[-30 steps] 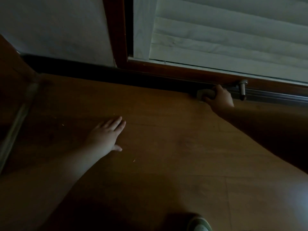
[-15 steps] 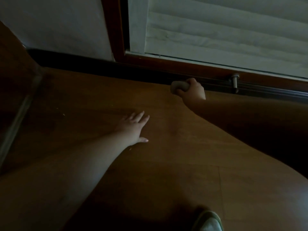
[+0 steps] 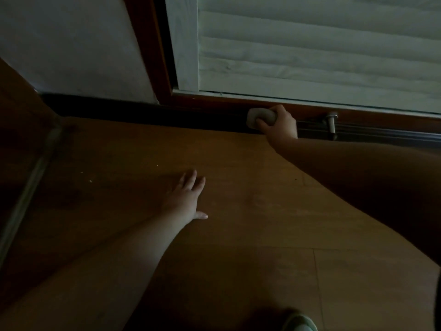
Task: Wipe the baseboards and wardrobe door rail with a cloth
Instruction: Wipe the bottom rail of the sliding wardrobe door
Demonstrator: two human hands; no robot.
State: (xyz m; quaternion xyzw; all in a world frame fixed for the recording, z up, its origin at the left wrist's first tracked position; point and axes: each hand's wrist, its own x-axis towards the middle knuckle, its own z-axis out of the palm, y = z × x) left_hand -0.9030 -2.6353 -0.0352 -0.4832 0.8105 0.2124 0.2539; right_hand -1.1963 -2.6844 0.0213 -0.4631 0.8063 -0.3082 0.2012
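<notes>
My left hand (image 3: 188, 199) lies flat, fingers straight (thumb splayed out), arm stretched forward. My right hand (image 3: 279, 126) reaches further ahead, fingers curled tight.

Cloth (image 3: 260, 117) against the baseboard (image 3: 143, 115), left of the door stopper (image 3: 331, 124); left hand (image 3: 187, 199) on the floor (image 3: 238, 235) nearer.

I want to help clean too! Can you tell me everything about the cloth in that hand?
The cloth is a small, pale grey-white wad, soft-looking and bunched up rather than spread flat. The right hand grips it, fingers curled round it, so only its left part shows. It is pressed against the dark strip at the foot of the wardrobe door, just left of a small metal peg.
</notes>
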